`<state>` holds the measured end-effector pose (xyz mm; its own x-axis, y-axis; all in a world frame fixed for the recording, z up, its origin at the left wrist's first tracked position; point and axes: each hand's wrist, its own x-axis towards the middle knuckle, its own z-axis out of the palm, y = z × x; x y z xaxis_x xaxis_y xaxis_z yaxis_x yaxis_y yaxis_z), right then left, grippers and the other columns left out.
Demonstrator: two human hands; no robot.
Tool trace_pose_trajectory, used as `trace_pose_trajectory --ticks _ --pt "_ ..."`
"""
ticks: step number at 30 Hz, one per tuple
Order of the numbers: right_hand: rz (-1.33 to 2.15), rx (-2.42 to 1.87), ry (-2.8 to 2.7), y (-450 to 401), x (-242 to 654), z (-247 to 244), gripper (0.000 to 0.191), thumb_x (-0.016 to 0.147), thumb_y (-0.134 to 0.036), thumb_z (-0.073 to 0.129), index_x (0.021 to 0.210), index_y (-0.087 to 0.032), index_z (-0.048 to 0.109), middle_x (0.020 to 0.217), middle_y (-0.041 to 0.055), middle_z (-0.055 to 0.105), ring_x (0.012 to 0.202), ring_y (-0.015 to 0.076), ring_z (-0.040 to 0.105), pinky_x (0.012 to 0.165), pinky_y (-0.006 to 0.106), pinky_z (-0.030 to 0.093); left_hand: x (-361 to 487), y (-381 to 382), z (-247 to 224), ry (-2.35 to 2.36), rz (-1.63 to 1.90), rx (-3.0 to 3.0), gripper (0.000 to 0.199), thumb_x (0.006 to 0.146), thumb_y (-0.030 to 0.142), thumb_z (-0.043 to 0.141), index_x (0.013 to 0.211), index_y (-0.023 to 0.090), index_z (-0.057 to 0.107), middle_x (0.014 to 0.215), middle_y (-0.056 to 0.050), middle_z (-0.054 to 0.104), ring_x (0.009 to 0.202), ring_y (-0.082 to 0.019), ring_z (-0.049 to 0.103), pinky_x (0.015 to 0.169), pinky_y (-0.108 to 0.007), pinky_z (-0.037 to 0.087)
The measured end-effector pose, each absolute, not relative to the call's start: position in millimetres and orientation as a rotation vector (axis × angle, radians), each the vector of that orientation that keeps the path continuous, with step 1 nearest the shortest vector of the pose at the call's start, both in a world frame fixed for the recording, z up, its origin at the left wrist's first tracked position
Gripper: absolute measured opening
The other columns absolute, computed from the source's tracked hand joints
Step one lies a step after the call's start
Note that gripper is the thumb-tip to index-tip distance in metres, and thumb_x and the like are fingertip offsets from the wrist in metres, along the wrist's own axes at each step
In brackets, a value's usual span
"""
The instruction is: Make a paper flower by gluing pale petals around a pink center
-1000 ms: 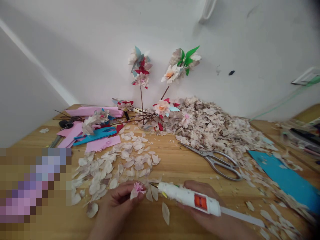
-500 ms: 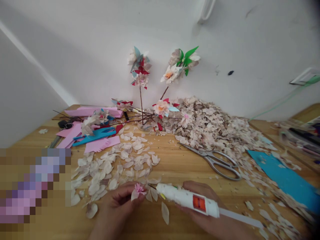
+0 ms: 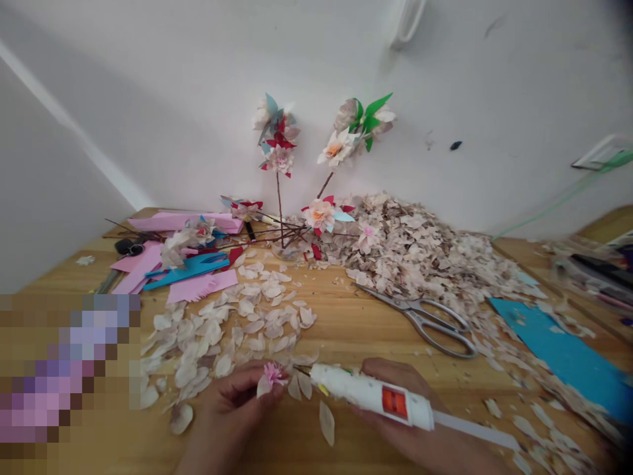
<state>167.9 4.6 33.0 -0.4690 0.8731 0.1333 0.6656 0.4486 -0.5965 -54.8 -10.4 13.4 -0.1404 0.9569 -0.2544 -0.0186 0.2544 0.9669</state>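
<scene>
Between the fingertips of my left hand (image 3: 236,409) is a small pink fringed flower (image 3: 271,376) with a pale petal at its lower left. My right hand (image 3: 395,402) is wrapped round a white glue gun (image 3: 363,390) with an orange-red switch. A glue stick (image 3: 477,430) sticks out of its rear end. The metal nozzle points left, a short way from the flower and apart from it. Loose petals (image 3: 326,422) lie below the nozzle and left of my left hand.
Grey scissors (image 3: 420,313) lie beyond my right hand. Behind them is a petal heap (image 3: 405,247). Finished flowers (image 3: 336,148) on twigs lean by the wall. Pink paper (image 3: 202,285) lies left, blue paper (image 3: 558,353) right.
My left hand and the pink flower have shifted very slightly left, away from the nozzle. The glue gun has stayed almost still.
</scene>
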Motion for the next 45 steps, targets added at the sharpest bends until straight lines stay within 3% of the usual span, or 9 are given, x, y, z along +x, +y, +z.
trace_pose_trajectory --ticks 5,12,17,21,30,36,38,42,45 --pt "0.679 -1.291 -2.275 4.9 168.1 31.5 0.023 0.078 -0.026 0.047 0.058 -0.021 0.036 0.054 -0.0037 0.046 0.048 0.0122 0.049 0.045 0.022 0.035 -58.8 -9.6 7.4 1.378 1.092 0.981 0.012 0.059 0.038 0.073 0.063 0.026 0.074 0.081 -0.002 0.073 0.081 -0.022 0.064 0.072 -0.025 0.048" --pt "0.761 -1.421 -2.084 16.5 183.6 24.3 0.015 0.075 -0.031 0.054 0.064 -0.022 0.049 0.06 -0.0016 0.056 0.055 0.0165 0.055 0.049 0.025 0.043 -60.0 -9.2 7.6 1.393 1.061 0.841 0.02 0.055 0.042 0.074 0.066 0.025 0.074 0.079 -0.001 0.073 0.079 -0.021 0.063 0.068 -0.023 0.047" --pt "0.878 -1.559 -1.721 39.6 204.8 2.8 0.025 0.069 -0.042 0.059 0.084 -0.022 0.062 0.084 0.0037 0.068 0.08 0.0251 0.063 0.072 0.036 0.051 -58.1 -8.9 8.7 1.395 1.106 0.803 0.02 0.053 0.042 0.076 0.06 0.023 0.073 0.074 -0.002 0.073 0.074 -0.02 0.063 0.064 -0.023 0.047" --pt "0.891 -1.628 -1.644 52.6 211.7 -9.7 0.038 0.065 -0.046 0.061 0.092 -0.019 0.061 0.09 0.0071 0.069 0.083 0.0272 0.063 0.075 0.041 0.051 -54.7 -9.5 11.5 1.403 1.145 0.767 0.023 0.05 0.042 0.077 0.045 0.021 0.068 0.068 -0.002 0.071 0.066 -0.019 0.062 0.058 -0.023 0.047" --pt "0.799 -1.694 -1.566 59.5 207.0 -17.4 0.042 0.058 -0.049 0.065 0.086 -0.018 0.06 0.09 0.0091 0.067 0.083 0.0298 0.062 0.079 0.047 0.047 -55.9 -10.0 13.9 1.38 1.152 0.802 0.021 0.052 0.042 0.075 0.047 0.022 0.07 0.067 -0.002 0.069 0.065 -0.018 0.059 0.056 -0.022 0.045" --pt "0.539 -1.446 -1.305 51.3 226.2 5.8 0.066 0.059 -0.046 0.069 0.116 -0.024 0.042 0.106 0.0093 0.058 0.102 0.0296 0.053 0.086 0.048 0.042 -60.9 -9.7 7.5 1.369 1.112 0.862 0.026 0.058 0.042 0.072 0.044 0.022 0.065 0.057 -0.001 0.065 0.072 -0.021 0.06 0.06 -0.022 0.044" --pt "0.389 -1.318 -1.175 42.2 230.7 24.4 0.06 0.071 -0.042 0.062 0.122 -0.031 0.033 0.113 0.0075 0.054 0.111 0.0257 0.048 0.094 0.047 0.037 -61.7 -9.8 7.1 1.358 1.095 0.874 0.027 0.06 0.042 0.071 0.044 0.021 0.064 0.062 -0.001 0.067 0.074 -0.021 0.06 0.063 -0.022 0.044" --pt "0.103 -1.106 -1.08 17.2 215.1 60.0 0.034 0.075 -0.032 0.06 0.107 -0.033 0.047 0.115 0.0029 0.049 0.116 0.0216 0.042 0.105 0.038 0.024 -62.0 -10.3 6.4 1.314 1.078 0.867 0.027 0.06 0.042 0.071 0.044 0.021 0.063 0.06 0.0 0.066 0.073 -0.021 0.061 0.061 -0.022 0.044" --pt "0.289 -1.264 -1.308 2.5 184.4 64.7 0.017 0.079 -0.035 0.055 0.096 -0.031 0.053 0.098 0.0027 0.052 0.103 0.0239 0.049 0.094 0.041 0.036 -62.2 -11.1 3.1 1.31 1.075 0.867 0.024 0.058 0.043 0.072 0.049 0.021 0.067 0.057 -0.001 0.065 0.074 -0.022 0.061 0.062 -0.024 0.045"
